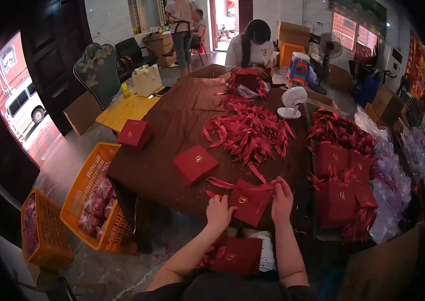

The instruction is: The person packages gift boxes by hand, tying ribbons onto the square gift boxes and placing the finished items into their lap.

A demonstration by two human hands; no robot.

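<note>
A square dark-red gift bag with a gold emblem stands at the near edge of the table, its kind not fully certain. My left hand is closed on its left edge, thumb on the front. At its upper right corner, my right hand pinches a red ribbon that runs along the top edge. Another strip of ribbon trails to the left. On my lap lies a similar red bag. Farther up the table sit a red piece with the same emblem and a boxy one.
A heap of red ribbons covers mid-table, beside a small white fan. Finished-looking red bags fill a container at right, near clear plastic. Orange crates stand left. Across the table sits another person.
</note>
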